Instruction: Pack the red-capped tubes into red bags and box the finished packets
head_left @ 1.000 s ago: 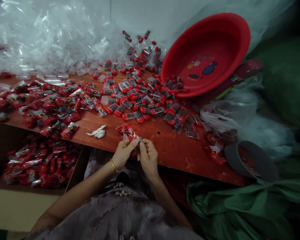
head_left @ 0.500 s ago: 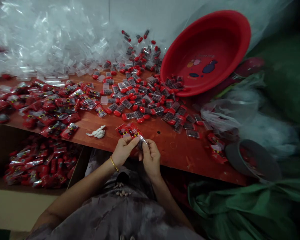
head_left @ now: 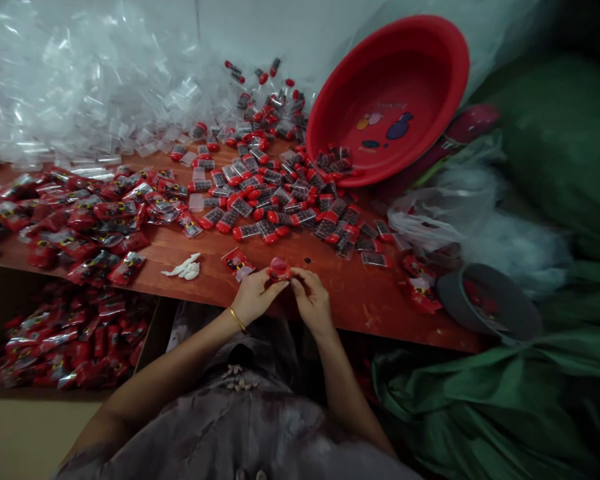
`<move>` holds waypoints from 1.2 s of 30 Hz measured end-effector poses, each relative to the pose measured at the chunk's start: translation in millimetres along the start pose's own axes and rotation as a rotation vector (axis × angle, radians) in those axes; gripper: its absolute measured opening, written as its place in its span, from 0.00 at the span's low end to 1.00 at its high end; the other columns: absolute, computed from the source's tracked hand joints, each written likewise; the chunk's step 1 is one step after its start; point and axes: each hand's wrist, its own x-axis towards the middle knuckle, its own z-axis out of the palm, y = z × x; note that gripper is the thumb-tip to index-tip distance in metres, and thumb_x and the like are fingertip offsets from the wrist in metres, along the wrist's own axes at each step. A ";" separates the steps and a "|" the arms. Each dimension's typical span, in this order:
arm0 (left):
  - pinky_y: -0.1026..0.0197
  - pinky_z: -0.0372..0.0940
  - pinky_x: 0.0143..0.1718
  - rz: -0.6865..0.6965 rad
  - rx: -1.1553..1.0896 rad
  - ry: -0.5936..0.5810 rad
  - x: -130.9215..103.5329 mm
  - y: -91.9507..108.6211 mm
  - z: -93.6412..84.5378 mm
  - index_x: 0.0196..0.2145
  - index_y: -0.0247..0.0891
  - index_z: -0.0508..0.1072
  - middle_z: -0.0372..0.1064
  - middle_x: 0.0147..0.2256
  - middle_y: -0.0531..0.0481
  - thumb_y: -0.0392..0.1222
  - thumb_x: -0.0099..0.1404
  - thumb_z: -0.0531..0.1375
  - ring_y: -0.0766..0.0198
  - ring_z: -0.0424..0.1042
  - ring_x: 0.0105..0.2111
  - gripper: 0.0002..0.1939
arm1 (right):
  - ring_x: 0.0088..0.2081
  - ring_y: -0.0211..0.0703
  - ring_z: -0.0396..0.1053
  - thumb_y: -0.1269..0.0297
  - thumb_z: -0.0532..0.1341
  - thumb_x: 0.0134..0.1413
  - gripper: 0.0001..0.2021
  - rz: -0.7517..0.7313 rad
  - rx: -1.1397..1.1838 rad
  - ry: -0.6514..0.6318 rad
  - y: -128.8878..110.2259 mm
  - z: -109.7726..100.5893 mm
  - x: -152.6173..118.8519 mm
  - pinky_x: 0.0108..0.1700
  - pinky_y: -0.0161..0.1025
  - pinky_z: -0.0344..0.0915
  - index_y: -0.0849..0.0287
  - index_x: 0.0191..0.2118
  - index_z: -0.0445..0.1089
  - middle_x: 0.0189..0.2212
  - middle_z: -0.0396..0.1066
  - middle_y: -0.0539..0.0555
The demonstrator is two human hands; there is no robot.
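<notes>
Near the table's front edge, my left hand (head_left: pixel 256 297) and my right hand (head_left: pixel 311 299) face each other, both with closed fingers. Between their fingertips is a small red packet (head_left: pixel 279 268) with a shiny clear part, its end turned towards me. Its details are too small to read. A flat red printed sleeve (head_left: pixel 237 262) lies on the table just beyond my left hand. Further left sits a crumpled white scrap (head_left: pixel 184 267). Beyond my hands spreads a pile of clear cases with red caps (head_left: pixel 267 193), dark pieces showing inside them.
Filled red packets (head_left: pixel 87 217) are heaped at the left of the table (head_left: pixel 380 307); more fill a cardboard box (head_left: pixel 153 333) below. Clear plastic pieces (head_left: pixel 80 87) pile at the back. A red basin (head_left: pixel 450 73) leans behind, with a grey bowl (head_left: pixel 455 300) and plastic bags (head_left: pixel 510 253) at right.
The packet in my hands has turned so its end shows, and it is apart from the printed sleeve left on the table. The view has shifted slightly to the right.
</notes>
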 end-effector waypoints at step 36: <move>0.43 0.45 0.61 0.156 0.749 -0.121 3.2 -32.0 23.9 0.46 0.39 0.72 0.64 0.56 0.43 0.40 0.63 0.55 0.51 0.53 0.61 0.14 | 0.34 0.44 0.70 0.68 0.55 0.55 0.08 -0.195 -0.447 -0.091 31.6 -12.2 -13.1 0.54 0.52 0.61 0.57 0.36 0.72 0.30 0.74 0.53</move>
